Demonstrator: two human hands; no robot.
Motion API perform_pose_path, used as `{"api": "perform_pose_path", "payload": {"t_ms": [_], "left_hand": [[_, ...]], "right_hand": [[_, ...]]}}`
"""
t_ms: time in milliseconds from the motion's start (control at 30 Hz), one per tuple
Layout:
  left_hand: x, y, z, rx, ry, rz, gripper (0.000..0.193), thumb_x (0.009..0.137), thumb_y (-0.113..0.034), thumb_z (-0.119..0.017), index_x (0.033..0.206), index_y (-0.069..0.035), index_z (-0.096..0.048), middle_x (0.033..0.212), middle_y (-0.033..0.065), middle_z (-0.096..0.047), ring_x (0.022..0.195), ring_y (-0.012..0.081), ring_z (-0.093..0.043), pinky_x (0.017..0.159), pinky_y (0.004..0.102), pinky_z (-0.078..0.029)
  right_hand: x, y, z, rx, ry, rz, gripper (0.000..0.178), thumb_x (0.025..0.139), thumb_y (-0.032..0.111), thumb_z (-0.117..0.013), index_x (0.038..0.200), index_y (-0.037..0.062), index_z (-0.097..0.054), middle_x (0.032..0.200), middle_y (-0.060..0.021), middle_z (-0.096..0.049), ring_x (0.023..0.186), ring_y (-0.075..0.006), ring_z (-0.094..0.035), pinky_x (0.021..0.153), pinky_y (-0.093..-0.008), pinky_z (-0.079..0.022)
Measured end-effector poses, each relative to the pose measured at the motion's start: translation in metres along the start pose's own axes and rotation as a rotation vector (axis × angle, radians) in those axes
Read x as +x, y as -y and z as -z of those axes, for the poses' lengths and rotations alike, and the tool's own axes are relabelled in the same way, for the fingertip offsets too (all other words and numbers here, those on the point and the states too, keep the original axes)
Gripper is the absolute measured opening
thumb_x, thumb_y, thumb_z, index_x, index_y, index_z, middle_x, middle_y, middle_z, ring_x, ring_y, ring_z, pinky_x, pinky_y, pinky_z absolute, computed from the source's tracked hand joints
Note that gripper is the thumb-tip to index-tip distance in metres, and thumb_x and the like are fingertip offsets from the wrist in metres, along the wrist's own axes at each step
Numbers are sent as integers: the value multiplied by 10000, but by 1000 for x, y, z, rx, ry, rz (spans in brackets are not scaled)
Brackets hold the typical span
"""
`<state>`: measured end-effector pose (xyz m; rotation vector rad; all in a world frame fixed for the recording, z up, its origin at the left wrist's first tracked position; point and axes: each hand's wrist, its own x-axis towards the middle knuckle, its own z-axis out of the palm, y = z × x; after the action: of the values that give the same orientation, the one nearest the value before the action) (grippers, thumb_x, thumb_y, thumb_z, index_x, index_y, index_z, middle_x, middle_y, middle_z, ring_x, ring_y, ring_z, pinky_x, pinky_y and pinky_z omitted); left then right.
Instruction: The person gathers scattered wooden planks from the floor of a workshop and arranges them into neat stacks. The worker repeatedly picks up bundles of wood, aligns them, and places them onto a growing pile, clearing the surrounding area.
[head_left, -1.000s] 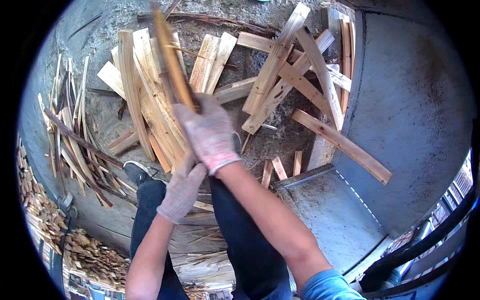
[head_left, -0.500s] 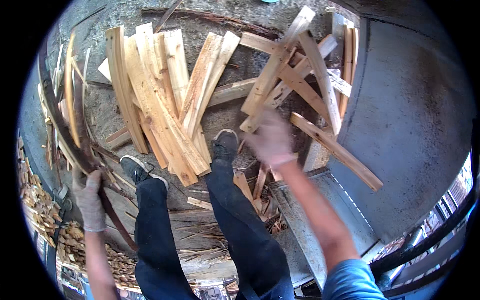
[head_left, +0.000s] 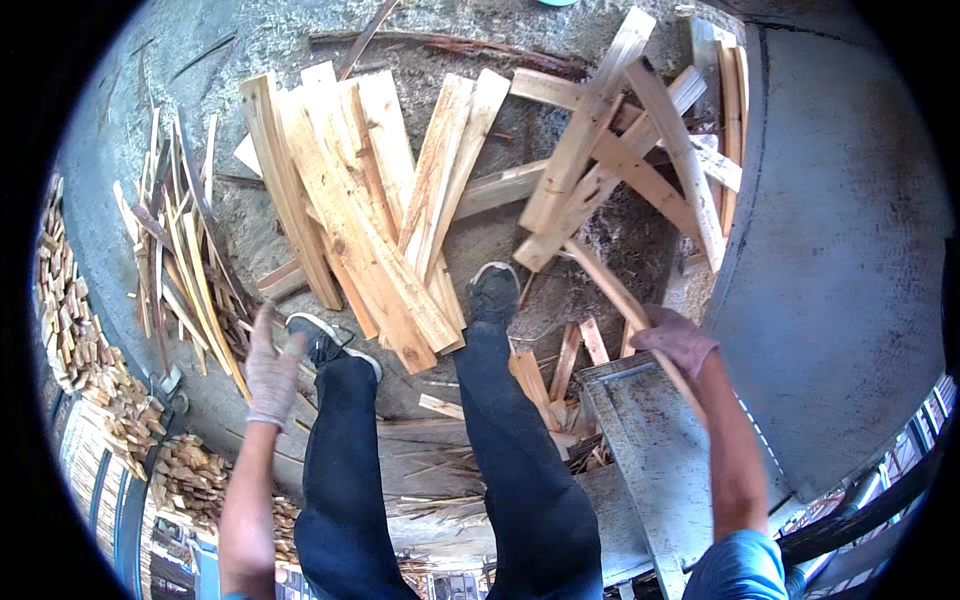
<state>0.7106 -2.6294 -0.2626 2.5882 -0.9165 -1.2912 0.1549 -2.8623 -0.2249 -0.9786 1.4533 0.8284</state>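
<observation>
My gloved right hand [head_left: 676,338] has dropped nearer, gripping a long pale wooden slat [head_left: 612,288]; my gloved left hand [head_left: 271,366] hangs open, empty, beside thin splinters [head_left: 185,262].

Split boards [head_left: 370,220] and thin sticks [head_left: 185,260] litter concrete.

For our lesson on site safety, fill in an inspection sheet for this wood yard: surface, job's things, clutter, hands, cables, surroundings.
Surface: rough grey ground, littered with splinters.
Job's things: long plank in the right hand, over a metal sheet.
Clutter: heap of boards by the shoes; crossed planks; thin strips at left.
Hands: both gloved; right grip closed on the plank; left hand open, empty, beside the thin strips.
Cables: nothing seen.
Surroundings: concrete slab at right; stacked small wood pieces at far left.
</observation>
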Motion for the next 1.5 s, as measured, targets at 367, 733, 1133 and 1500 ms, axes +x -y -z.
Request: {"api": "perform_pose_path", "payload": {"t_ms": [367, 733, 1133, 1500], "left_hand": [[-35, -118, -82, -224, 57, -189, 608, 981, -234, -654, 1485, 43, -455, 1454, 242, -549, 1387, 353, -503, 1171, 417, -373], [26, -201, -75, 434, -201, -675, 752, 905, -234, -713, 1553, -47, -380, 1556, 264, -405, 1443, 437, -392, 1212, 487, -320], [156, -295, -226, 600, -148, -801, 742, 850, -249, -774, 1476, -68, -418, 1246, 219, -608, 1078, 359, -653, 927, 461, -543], [61, -261, -235, -125, 464, -101, 838, 811, -174, -719, 1546, -29, -344, 1172, 312, -678, 1075, 405, -695, 1000, 447, -531]], "right_hand": [[-17, 121, -90, 148, 18, 259, 804, 780, 428, -783, 1402, -9, -520, 1124, -234, -705, 1010, -322, -698, 974, -417, -536], [67, 239, -71, -139, -770, 699, 847, 734, 401, -853, 1362, -63, -524, 1271, -277, -635, 1178, -388, -641, 1019, -446, -524], [159, 9, 84, -587, -1051, 85, 1192, 657, 393, -903, 1557, -26, -243, 1399, -316, -518, 1260, -464, -560, 1084, -485, -464], [118, 78, 4, 729, -679, 275, 682, 829, 334, -795, 1327, -53, -536, 1180, -206, -678, 1017, -255, -672, 907, -382, -534]]}}
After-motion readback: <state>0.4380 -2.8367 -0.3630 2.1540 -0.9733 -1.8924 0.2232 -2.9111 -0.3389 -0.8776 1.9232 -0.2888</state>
